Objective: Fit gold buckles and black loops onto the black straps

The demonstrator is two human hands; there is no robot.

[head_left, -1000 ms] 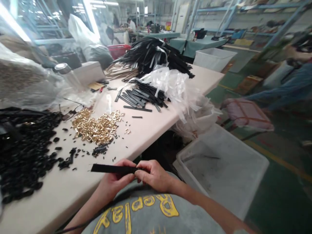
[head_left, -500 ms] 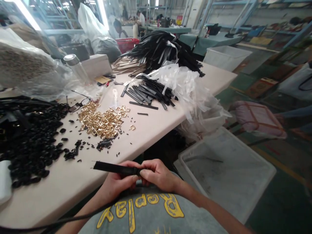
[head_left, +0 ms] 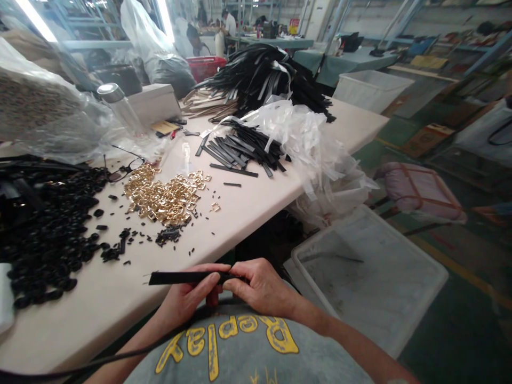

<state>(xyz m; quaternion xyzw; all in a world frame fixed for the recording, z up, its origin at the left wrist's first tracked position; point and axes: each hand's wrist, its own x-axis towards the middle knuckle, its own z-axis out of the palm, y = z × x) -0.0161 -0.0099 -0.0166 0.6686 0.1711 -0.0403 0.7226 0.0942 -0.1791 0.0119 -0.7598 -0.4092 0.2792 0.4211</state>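
Observation:
A flat black strap with frayed threads at its left end lies across my fingers, close to my body. My left hand is closed on it, thumb on top and fingers behind. At the strap's right end my right hand pinches, its thumb and fingers touching near the left thumb; the exact spot between the fingertips is hidden. On the table ahead lie a heap of gold rectangular buckles, small black bits and a bundle of black strips.
Black round pieces cover the table's left side, with eyeglasses and a bottle behind. A big pile of black straps and white plastic lie farther back. A white bin stands at my right, near a cushioned stool.
The strap has turned slightly to lie more level, and its free end has shifted a little left. My left thumb has slid left and up along it. Both hands keep their hold.

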